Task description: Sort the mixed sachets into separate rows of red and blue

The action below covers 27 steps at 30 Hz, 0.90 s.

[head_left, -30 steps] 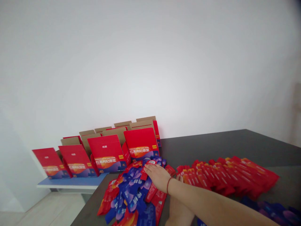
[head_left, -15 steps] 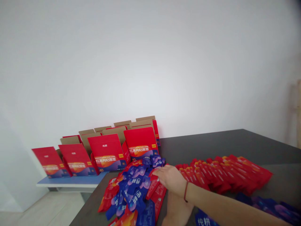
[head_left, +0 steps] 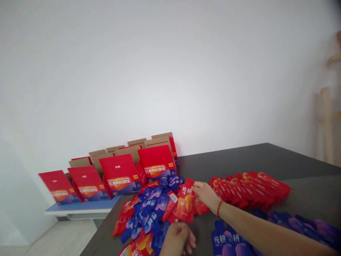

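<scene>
My right hand (head_left: 206, 195), with a thin red cord on its wrist, pinches the upper edge of a red pouch (head_left: 185, 201) with an orange print and holds it upright above the table. Behind the hand, part of another red pouch (head_left: 201, 207) shows. Below the held pouch is my left hand (head_left: 180, 237), its fingers loosely curled and a little apart, with nothing visible in them. It is close to a mixed heap of blue pouches (head_left: 152, 218) and red pouches (head_left: 144, 244) on the left.
Overlapping red pouches (head_left: 250, 190) lie in rows on the dark table (head_left: 226, 156); blue pouches (head_left: 225, 239) are lined up nearer me. Open red cartons (head_left: 121, 172) stand on the left, some on a blue-topped bench (head_left: 102, 203). A wooden stand (head_left: 327, 124) is at the right.
My right hand has moved from the heap slightly right and now holds up a red pouch. My left hand, earlier mostly behind the right arm, now shows lower and further left.
</scene>
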Motion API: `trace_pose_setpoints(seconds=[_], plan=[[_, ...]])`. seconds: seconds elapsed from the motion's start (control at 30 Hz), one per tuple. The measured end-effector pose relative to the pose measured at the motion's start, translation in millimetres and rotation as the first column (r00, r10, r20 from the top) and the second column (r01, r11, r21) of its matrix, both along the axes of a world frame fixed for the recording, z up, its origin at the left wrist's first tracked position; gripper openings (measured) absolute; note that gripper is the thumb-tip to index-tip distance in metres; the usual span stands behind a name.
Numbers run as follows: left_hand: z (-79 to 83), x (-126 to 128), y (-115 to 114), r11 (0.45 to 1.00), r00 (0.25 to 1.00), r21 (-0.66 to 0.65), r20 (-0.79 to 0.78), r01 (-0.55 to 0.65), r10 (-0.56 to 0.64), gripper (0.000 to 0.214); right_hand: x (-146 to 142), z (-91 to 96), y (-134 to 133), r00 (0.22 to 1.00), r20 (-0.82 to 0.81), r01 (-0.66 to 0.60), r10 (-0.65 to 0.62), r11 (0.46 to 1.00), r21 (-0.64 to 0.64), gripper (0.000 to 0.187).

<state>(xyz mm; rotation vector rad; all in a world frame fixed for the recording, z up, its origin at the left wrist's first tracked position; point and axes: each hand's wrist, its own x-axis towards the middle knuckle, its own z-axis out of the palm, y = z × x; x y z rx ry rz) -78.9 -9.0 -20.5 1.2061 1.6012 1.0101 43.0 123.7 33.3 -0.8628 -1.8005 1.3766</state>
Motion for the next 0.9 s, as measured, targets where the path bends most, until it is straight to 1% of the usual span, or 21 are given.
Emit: trace_pose_setpoints(seconds=[0.07,0.13,0.2,0.23,0.33,0.43,0.5,0.53,0.6,0.63,0.7,0.77,0.83,0.9], plan=[[1.2,-8,-8,0.999,0.999,-0.032,-0.035,-0.024,0.023,0.048,3,-7.2,-2,1.0,-0.015,-0.02,0.019,0.994,-0.106,0.015],[1.0,-10,-12,0.994,0.99,-0.038,-0.103,-0.099,0.095,0.048,5,-12.3,-7,0.999,-0.037,-0.041,0.034,0.98,-0.192,0.013],[-0.6,-9,-12,0.986,0.979,-0.036,-0.131,-0.161,0.155,0.049,6,-14.9,-10,0.998,-0.059,-0.049,0.036,0.969,-0.244,0.011],[-1.6,-8,-11,0.984,0.979,-0.038,-0.118,-0.174,0.168,0.05,6,-15.6,-10,0.997,-0.068,-0.05,0.033,0.965,-0.258,0.009],[-4.9,-6,-5,0.987,0.988,-0.043,0.004,-0.155,0.156,0.059,5,-17.6,-9,0.997,-0.075,-0.049,0.03,0.962,-0.269,0.007],[-10.8,-6,0,0.998,0.982,-0.011,0.178,-0.056,0.057,0.064,2,-20.5,-8,0.997,-0.065,-0.062,0.046,0.962,-0.267,0.011],[-16.9,-4,2,1.0,0.972,0.011,0.236,-0.013,0.01,0.062,0,-21.9,-10,0.995,-0.067,-0.086,0.071,0.958,-0.273,0.011],[-20.0,-2,3,1.0,0.971,0.02,0.239,-0.016,0.011,0.062,0,-22.2,-12,0.994,-0.07,-0.103,0.086,0.954,-0.283,0.009],[-24.5,2,5,0.997,0.97,0.046,0.238,-0.057,0.044,0.061,1,-22.1,-20,0.988,-0.076,-0.152,0.134,0.938,-0.313,0.005],[-25.4,5,6,0.995,0.969,0.06,0.24,-0.076,0.059,0.06,3,-21.9,-25,0.982,-0.071,-0.187,0.173,0.925,-0.332,0.008],[-24.1,9,5,0.991,0.968,0.087,0.24,-0.099,0.075,0.059,10,-21.4,-37,0.962,-0.047,-0.265,0.267,0.891,-0.369,0.015],[-19.5,13,3,0.989,0.968,0.108,0.239,-0.099,0.071,0.059,18,-21.3,-50,0.931,-0.008,-0.337,0.364,0.851,-0.403,0.018],[-14.6,14,1,0.989,0.97,0.122,0.236,-0.085,0.054,0.059,25,-21.3,-60,0.909,0.039,-0.36,0.416,0.828,-0.429,0.017],[-12.1,14,-2,0.991,0.972,0.119,0.234,-0.064,0.034,0.059,31,-20.8,-66,0.901,0.075,-0.356,0.427,0.826,-0.436,0.015]])
